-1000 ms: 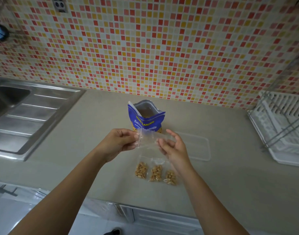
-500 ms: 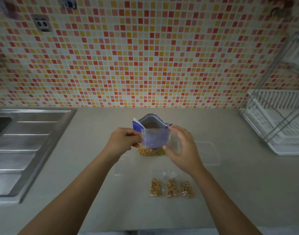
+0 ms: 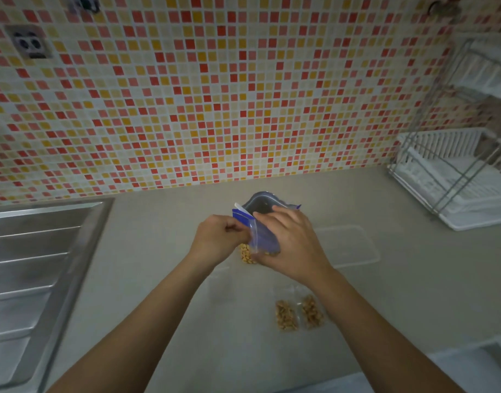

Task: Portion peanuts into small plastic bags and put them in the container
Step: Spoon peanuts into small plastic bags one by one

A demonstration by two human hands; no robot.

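Clear plastic bag (image 3: 262, 237) at frame centre, left edge pinched by left hand (image 3: 215, 239), right side clamped in curled fingers of right hand (image 3: 293, 243) — just before open blue peanut pouch (image 3: 260, 204); two filled bags (image 3: 286, 314) below, container (image 3: 355, 246) at right.

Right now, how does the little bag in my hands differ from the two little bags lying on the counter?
The held bag looks empty; the counter bags each hold peanuts. The held bag is raised, held by the left hand and right hand; the counter bags lie flat with no hand on them. All are small and made of clear plastic.
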